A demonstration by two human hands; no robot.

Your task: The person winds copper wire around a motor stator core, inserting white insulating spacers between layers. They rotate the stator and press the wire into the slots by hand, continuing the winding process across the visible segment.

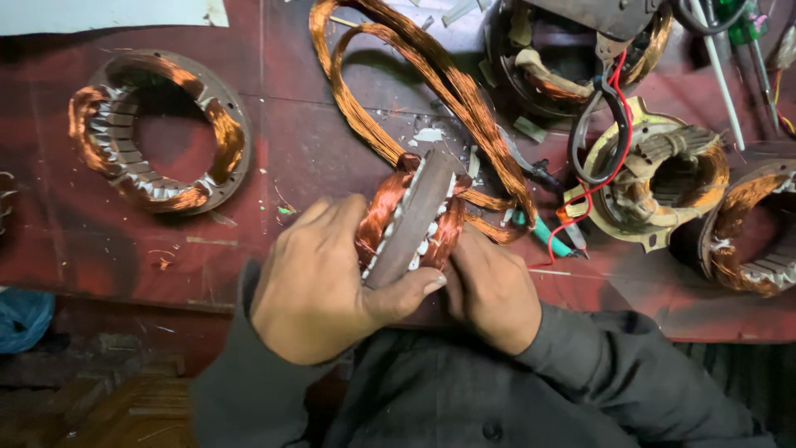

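- Slip risk: your left hand (319, 278) and right hand (491, 290) both clench the motor core (412, 220), stood on edge at table (315, 158) centre. Loosen grip and it prob. tips.
- Snag risk: loose copper coil (431, 91), from 12 to 3 o'clock, touches core; a tug may kink wire.
- Core: grey steel ring, copper windings w/ white slot liners.

You have one view only, from the camera on your head. It looks steeply down, almost straight onto the red bench (315, 149), from close above. Your hands (315, 278) sit low in the frame's centre, your dark sleeves fill the bottom edge, and the bench's near edge crosses the lower third.
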